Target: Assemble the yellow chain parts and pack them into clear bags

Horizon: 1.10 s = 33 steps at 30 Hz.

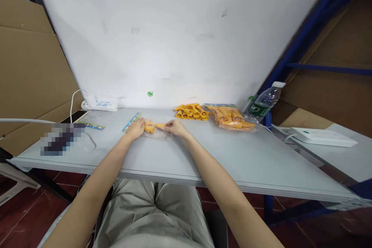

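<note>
My left hand [136, 128] and my right hand [176, 127] rest on the grey table [203, 162], both at a clear plastic bag [158, 133] with small orange plastic pieces [151, 127] on it. The left fingers curl at the bag's left end beside an orange piece. The right fingers pinch the other end of an orange piece. A loose pile of orange pieces [192, 111] lies behind, and a filled clear bag of orange pieces [231, 118] lies to its right.
Colourful printed card strips [131, 122] lie left of my hands. A white power strip [100, 104] and a phone [76, 116] sit at the back left, a water bottle [266, 101] at the back right, another power strip [321, 136] on the right table. A white board stands behind.
</note>
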{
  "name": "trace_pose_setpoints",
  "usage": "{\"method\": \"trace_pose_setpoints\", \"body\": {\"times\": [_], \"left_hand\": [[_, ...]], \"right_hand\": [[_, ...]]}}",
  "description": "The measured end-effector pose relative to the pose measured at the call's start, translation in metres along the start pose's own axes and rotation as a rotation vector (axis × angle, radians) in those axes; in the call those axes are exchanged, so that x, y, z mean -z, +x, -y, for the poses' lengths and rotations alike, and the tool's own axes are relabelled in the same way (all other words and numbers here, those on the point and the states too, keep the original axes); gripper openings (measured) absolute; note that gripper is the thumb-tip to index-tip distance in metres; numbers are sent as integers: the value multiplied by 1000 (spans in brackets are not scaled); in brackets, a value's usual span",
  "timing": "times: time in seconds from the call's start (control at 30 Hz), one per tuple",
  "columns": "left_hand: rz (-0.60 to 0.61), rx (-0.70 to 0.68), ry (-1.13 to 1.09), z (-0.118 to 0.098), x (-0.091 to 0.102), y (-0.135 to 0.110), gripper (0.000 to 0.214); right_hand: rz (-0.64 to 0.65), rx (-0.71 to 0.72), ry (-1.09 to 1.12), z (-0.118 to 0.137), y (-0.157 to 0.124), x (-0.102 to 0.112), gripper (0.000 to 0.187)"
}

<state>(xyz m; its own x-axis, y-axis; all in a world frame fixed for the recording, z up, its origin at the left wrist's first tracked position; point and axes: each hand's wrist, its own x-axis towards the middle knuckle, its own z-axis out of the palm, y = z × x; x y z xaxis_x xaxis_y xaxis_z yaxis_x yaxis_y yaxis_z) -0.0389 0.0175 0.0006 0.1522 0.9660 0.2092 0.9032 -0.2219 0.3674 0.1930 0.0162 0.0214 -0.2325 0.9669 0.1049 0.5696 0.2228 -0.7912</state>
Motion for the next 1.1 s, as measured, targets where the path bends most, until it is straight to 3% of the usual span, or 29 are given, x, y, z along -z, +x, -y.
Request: {"method": "trace_pose_setpoints", "body": {"times": [0.17, 0.43, 0.67, 0.77, 0.87, 0.97, 1.1], "left_hand": [[5, -71, -36, -2, -6, 1, 47], [21, -126, -29, -2, -8, 3, 51], [7, -100, -11, -3, -8, 2, 51], [5, -87, -10, -2, -8, 2, 50], [12, -62, 7, 1, -6, 4, 50], [3, -32, 19, 4, -2, 4, 49], [-11, 33, 24, 7, 5, 3, 47]], "right_hand": [[-67, 45, 3, -2, 12, -9, 23], [-29, 82, -92, 1, 37, -11, 18], [-110, -9, 131, 0, 41, -29, 8], [-126, -34, 224, 1, 38, -30, 12], [-75, -67, 302, 3, 36, -24, 17], [-81, -121, 297, 4, 37, -9, 9], [-328, -100, 23, -3, 39, 19, 23]]}}
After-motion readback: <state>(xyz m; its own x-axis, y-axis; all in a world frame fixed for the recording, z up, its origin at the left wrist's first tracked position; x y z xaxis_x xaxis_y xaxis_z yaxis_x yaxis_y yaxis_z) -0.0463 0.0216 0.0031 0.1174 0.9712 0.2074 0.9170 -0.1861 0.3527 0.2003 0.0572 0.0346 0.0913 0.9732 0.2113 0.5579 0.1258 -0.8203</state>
